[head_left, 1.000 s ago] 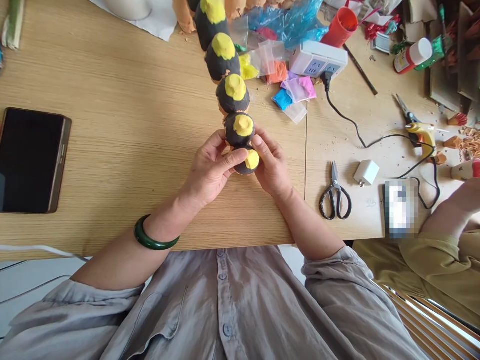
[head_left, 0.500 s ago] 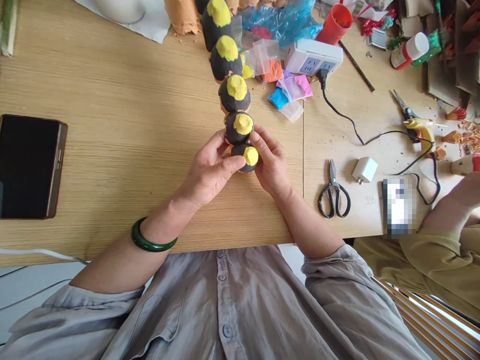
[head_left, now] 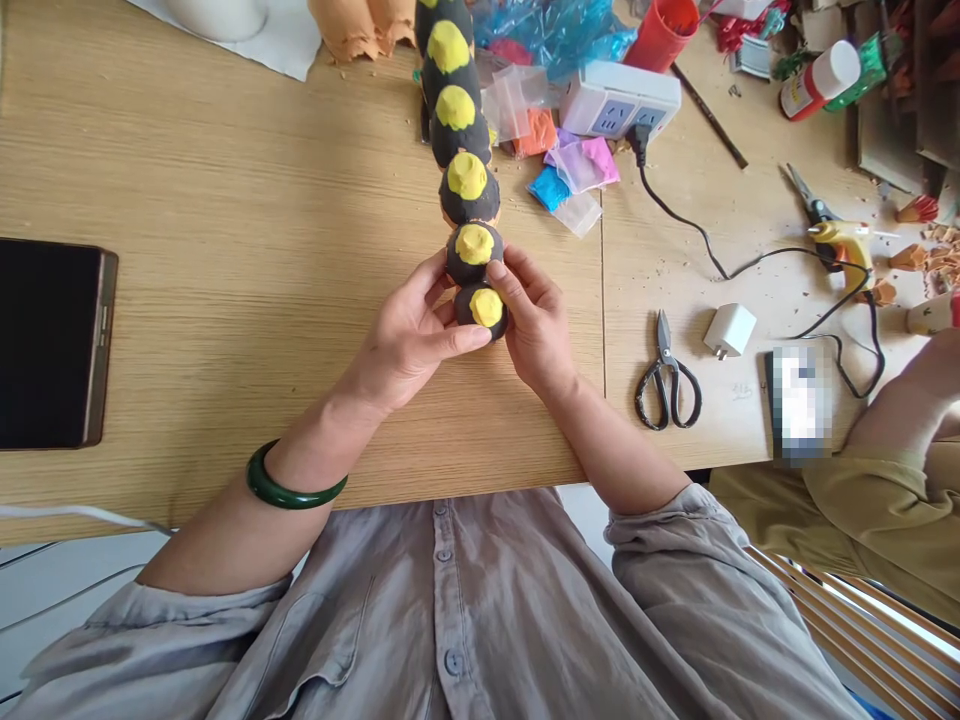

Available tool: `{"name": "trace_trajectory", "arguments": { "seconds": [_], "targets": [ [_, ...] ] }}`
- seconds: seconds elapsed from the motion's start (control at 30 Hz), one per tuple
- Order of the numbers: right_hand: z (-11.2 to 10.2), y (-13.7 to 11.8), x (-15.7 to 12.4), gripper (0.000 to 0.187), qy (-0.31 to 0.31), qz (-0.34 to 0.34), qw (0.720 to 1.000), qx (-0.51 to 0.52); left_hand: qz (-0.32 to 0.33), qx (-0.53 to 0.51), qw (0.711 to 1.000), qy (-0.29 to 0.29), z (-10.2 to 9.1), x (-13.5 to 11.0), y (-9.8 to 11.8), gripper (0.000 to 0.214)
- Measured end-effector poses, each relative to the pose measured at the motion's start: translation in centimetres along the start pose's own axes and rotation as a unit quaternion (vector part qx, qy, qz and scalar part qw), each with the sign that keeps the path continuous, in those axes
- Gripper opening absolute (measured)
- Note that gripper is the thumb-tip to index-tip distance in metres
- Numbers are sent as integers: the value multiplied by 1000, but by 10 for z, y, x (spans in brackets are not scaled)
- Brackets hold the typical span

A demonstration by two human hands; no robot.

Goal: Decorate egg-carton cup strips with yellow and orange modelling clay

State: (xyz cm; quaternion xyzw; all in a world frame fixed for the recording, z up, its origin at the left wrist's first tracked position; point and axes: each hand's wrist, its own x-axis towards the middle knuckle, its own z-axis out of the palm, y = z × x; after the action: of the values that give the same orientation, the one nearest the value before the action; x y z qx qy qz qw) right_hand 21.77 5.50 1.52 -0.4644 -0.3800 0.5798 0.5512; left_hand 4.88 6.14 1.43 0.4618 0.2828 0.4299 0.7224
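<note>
A row of joined black domes (head_left: 459,142), each capped with a bumpy yellow clay-like blob, runs from the top edge down toward me. Orange shows along its lower sides. My left hand (head_left: 409,340) holds the near end from the left, thumb laid along the lowest dome by its yellow blob (head_left: 487,308). From the right, my right hand (head_left: 536,320) grips the same end, its thumb on the dark surface between the two nearest domes. Some fingers of both hands are hidden beneath the row.
Right of my hands lie black-handled scissors (head_left: 667,375), a white adapter (head_left: 730,330) and a pixelated phone (head_left: 799,405). Farther back are a power strip (head_left: 619,100), coloured clay packets (head_left: 589,162) and a glue gun (head_left: 844,245). A dark tablet (head_left: 49,345) lies left. Another person's arm (head_left: 907,395) rests at right.
The near end of the row has shifted slightly left and tilted, so its yellow blobs face me more. My left thumb has slid a little lower on the last dome. Both hands keep hold.
</note>
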Motion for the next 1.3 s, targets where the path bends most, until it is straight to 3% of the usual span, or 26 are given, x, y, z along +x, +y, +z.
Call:
{"name": "trace_trajectory", "arguments": {
  "seconds": [0.1, 0.27, 0.43, 0.6, 0.77, 0.93, 1.03, 1.3],
  "targets": [
    [-1, 2, -1, 47, 0, -4, 1000, -6, -2, 22, 1000, 4, 1, -1, 1, 84],
    [0, 3, -6, 60, 14, -40, 998, -37, 30, 61, 997, 35, 3, -3, -5, 93],
    [1, -1, -8, 64, 22, -56, 997, -43, 40, 87, 995, 13, 1, -4, -5, 95],
    [3, -4, -8, 74, 26, -9, 999, -47, 65, 96, 993, 23, 1, -6, -9, 93],
    [3, -8, -11, 79, 22, 0, 998, -64, 45, 54, 997, 11, 5, -6, -4, 86],
    [6, -17, -18, 67, 30, -4, 997, -70, 26, -43, 999, -1, 8, -3, 3, 57],
    [9, -19, -20, 58, 31, -3, 998, -58, 28, -31, 999, 12, 9, -2, 2, 60],
    [9, -8, -22, 65, 18, -4, 1000, -15, 38, 15, 999, 28, 8, -4, -4, 67]
  ]
}}
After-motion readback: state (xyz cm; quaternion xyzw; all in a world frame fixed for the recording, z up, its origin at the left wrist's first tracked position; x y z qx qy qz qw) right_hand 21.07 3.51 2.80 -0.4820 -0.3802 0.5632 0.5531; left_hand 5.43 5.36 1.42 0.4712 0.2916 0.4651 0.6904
